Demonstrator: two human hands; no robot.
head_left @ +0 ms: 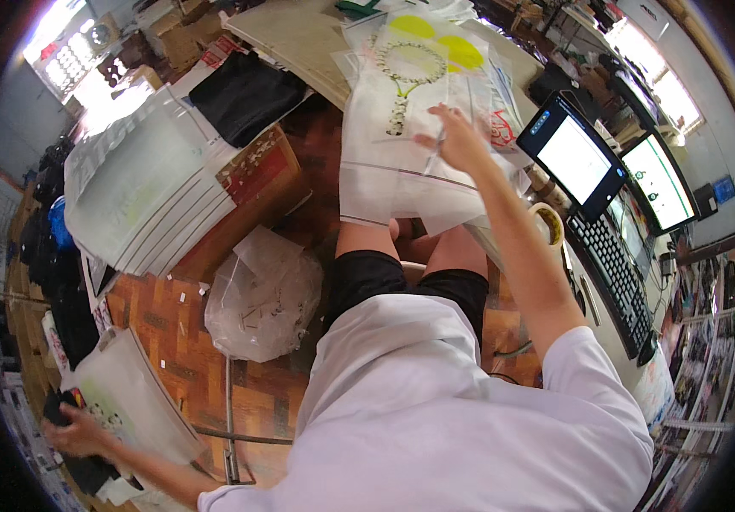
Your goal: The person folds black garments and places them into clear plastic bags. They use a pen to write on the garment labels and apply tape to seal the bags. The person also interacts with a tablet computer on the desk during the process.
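left hand (81,433): blurred | its hold: unclear | monitor (659,181) print: too small

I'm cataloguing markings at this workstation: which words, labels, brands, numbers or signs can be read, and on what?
None reads clearly enough to quote.
Translucent sheet under the right hand: printed pictures, no legible words.
Nearer screen: text too small.
Farther screen: too small.
Keyboard: key legends too small.
Upper-right wall: dark mark, too small.

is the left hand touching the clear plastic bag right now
Apart. The head view shows the left hand well off to the lower left of the clear plastic bag, with a pale sheet and wooden floor visible between them.
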